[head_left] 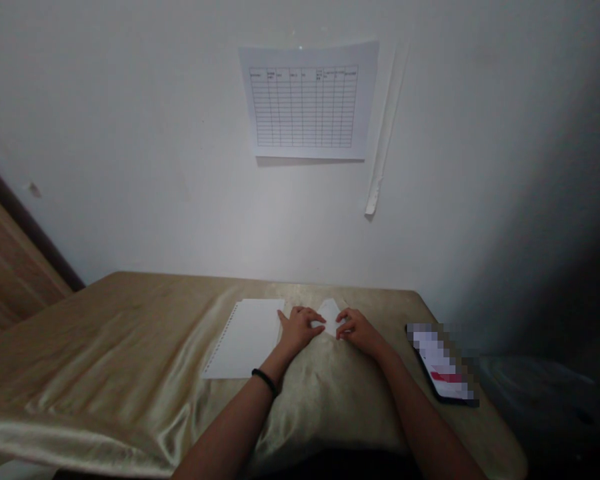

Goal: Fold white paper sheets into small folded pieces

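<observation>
A small folded piece of white paper [331, 315] lies on the cloth between my two hands, its top narrowing to a point. My left hand [300, 327], with a black band on the wrist, has its thumb and fingers closed on the paper's left side. One outer finger of that hand sticks out over the edge of a white loose-leaf sheet [245, 337] with punched holes along its left side. From the right, my right hand [359, 329] pinches the folded paper with bent fingers. The fingertips partly hide its edges.
A gold satin cloth [145, 333] with wrinkles covers the table. To the right lies a phone [443, 367], its screen partly pixelated. A printed table sheet [310, 100] and a white strip [384, 133] are on the wall behind. Wooden furniture [15, 260] stands at the left.
</observation>
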`<state>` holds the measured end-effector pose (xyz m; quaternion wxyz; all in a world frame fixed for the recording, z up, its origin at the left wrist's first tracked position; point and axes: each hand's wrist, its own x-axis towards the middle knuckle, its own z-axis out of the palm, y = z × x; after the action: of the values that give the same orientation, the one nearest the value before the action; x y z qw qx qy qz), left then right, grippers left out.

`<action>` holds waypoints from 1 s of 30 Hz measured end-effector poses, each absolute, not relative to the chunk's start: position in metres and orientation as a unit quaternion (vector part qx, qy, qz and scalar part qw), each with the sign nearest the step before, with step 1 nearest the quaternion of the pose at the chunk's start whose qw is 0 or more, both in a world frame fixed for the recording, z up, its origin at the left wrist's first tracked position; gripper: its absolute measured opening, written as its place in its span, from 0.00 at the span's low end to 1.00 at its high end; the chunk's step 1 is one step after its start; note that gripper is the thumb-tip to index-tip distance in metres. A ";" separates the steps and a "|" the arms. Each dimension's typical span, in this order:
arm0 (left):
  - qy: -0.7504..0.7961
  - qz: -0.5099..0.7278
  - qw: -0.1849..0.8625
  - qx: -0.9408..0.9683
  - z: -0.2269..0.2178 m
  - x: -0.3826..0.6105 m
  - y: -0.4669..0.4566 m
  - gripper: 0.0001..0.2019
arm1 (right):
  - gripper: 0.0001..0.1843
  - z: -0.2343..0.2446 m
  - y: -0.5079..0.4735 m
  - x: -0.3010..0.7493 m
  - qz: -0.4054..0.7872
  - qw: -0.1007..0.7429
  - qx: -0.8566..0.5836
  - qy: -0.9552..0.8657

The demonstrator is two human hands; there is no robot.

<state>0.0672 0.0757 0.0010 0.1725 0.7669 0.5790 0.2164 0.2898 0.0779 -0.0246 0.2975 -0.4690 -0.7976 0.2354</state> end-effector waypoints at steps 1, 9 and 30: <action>0.579 0.218 0.173 0.767 0.000 0.067 0.076 0.07 | 0.10 -0.024 0.077 0.290 0.242 0.298 -0.470 -0.795; 0.572 0.235 0.183 0.764 -0.002 0.066 0.077 0.07 | 0.10 -0.022 0.074 0.297 0.292 0.338 -0.444 -0.777; 0.576 0.231 0.178 0.764 0.000 0.066 0.076 0.07 | 0.09 -0.027 0.077 0.284 0.164 0.302 -0.466 -0.815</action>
<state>0.0665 0.0761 0.0003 0.1782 0.7637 0.5761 0.2305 0.2837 0.0771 -0.0269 0.3023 -0.4661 -0.8151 0.1644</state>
